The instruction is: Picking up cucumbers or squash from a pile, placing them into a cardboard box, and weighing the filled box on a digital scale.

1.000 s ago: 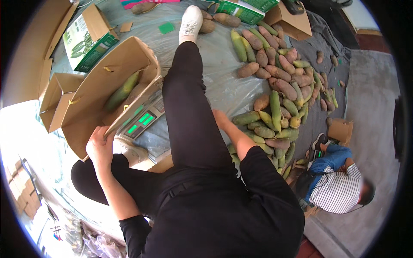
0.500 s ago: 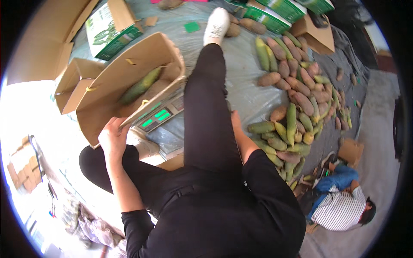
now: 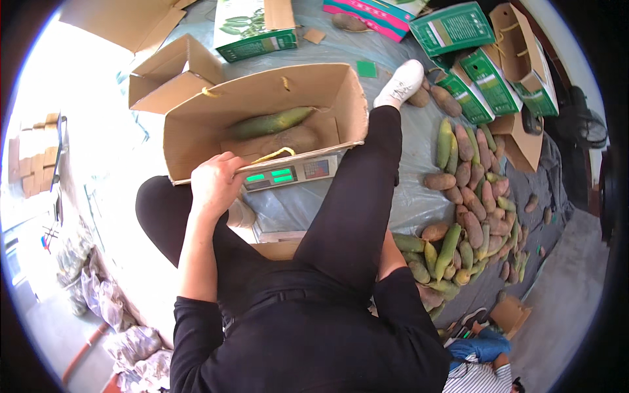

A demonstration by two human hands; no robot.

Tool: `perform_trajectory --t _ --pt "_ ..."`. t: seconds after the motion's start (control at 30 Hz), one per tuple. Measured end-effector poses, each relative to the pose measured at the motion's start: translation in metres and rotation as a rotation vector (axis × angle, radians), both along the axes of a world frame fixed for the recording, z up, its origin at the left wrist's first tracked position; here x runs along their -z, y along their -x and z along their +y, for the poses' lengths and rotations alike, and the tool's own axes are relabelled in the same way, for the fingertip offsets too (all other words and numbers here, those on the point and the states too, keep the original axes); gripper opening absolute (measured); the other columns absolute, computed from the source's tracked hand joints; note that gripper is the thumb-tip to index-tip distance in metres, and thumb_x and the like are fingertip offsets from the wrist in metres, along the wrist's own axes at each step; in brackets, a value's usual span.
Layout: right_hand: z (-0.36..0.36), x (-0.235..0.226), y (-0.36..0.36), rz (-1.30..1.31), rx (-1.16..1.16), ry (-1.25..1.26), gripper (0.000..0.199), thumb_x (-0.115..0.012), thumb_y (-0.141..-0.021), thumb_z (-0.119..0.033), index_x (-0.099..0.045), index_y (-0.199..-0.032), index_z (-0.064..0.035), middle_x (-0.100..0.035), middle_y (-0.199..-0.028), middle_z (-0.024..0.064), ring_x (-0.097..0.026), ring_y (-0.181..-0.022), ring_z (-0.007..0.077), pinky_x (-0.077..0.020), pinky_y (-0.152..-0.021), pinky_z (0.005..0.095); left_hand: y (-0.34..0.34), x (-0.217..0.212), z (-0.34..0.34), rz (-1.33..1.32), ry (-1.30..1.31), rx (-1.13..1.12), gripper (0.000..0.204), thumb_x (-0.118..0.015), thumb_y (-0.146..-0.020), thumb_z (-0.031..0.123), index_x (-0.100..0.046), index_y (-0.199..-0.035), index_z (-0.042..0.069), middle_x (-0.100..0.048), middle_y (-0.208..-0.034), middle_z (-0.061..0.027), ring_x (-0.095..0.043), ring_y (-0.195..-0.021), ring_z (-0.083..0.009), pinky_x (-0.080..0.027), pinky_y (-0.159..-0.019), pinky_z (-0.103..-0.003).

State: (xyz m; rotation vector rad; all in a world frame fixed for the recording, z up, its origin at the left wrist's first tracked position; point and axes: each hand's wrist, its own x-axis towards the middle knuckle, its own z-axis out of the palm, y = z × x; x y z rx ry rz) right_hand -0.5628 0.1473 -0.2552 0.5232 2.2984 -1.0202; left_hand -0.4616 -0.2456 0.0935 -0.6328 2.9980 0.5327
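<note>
My left hand is closed on the near edge of an open cardboard box with yellow cord handles. Inside the box lie a long green cucumber-like vegetable and a brown, rough-skinned one. The box sits over a digital scale, whose lit green display shows along the near side. My right forearm reaches down beside my right thigh; the leg hides the hand and its fingers. Nearest to that arm is a large pile of green and reddish-brown vegetables.
Green printed cartons stand at the far right, and another printed carton at the far left. A smaller open box is behind my box. A person in a striped top sits at the lower right. Plastic bags lie at lower left.
The view has turned, so the box and scale appear farther right and more level. My left hand keeps its hold on the box edge. The right hand has gone out of sight behind my leg.
</note>
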Motion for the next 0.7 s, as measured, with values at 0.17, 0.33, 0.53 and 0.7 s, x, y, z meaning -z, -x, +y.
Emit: perform_trajectory --t 0.17,0.33,0.53,0.7 --pt "0.027 -0.039 0.022 0.030 0.158 0.286 0.050 -0.070 -0.077 -0.008 -0.044 -0.119 -0.0005 -0.059 -0.101 0.0116 -0.059 -0.092 0.0247 -0.0493 -0.076 0.0366 -0.003 0.001 -0.002 0.020 0.003 -0.008 0.012 -0.065 -0.076 0.018 -0.070 -0.086 0.012 -0.061 -0.078 -0.0050 -0.062 -0.081 -0.0258 -0.050 -0.069 -0.038" --pt "0.024 -0.139 0.081 0.223 0.041 0.366 0.064 -0.072 -0.073 -0.004 -0.039 -0.128 -0.0007 -0.054 -0.112 0.0113 -0.055 -0.100 0.0217 -0.0466 -0.084 0.0329 -0.007 0.004 -0.006 0.055 -0.018 0.016 0.014 -0.064 -0.075 0.016 -0.069 -0.086 0.011 -0.061 -0.078 -0.0047 -0.062 -0.081 -0.0254 -0.050 -0.070 -0.039" --pt "-0.048 -0.307 0.135 0.618 -0.282 0.355 0.065 -0.071 -0.072 -0.001 -0.040 -0.129 0.0021 -0.052 -0.122 0.0123 -0.050 -0.113 0.0216 -0.0397 -0.096 0.0334 -0.010 0.008 -0.008 0.078 -0.006 0.031 0.015 -0.063 -0.075 0.016 -0.069 -0.088 0.011 -0.061 -0.078 -0.0055 -0.062 -0.082 -0.0259 -0.050 -0.070 -0.039" --pt "-0.132 -0.399 0.133 0.712 -0.482 0.538 0.069 -0.076 -0.068 -0.005 -0.044 -0.129 0.0003 -0.051 -0.123 0.0113 -0.051 -0.112 0.0201 -0.0456 -0.090 0.0333 -0.012 0.010 -0.010 0.069 -0.016 0.028 0.015 -0.063 -0.076 0.016 -0.070 -0.088 0.011 -0.061 -0.079 -0.0056 -0.062 -0.082 -0.0261 -0.050 -0.071 -0.040"
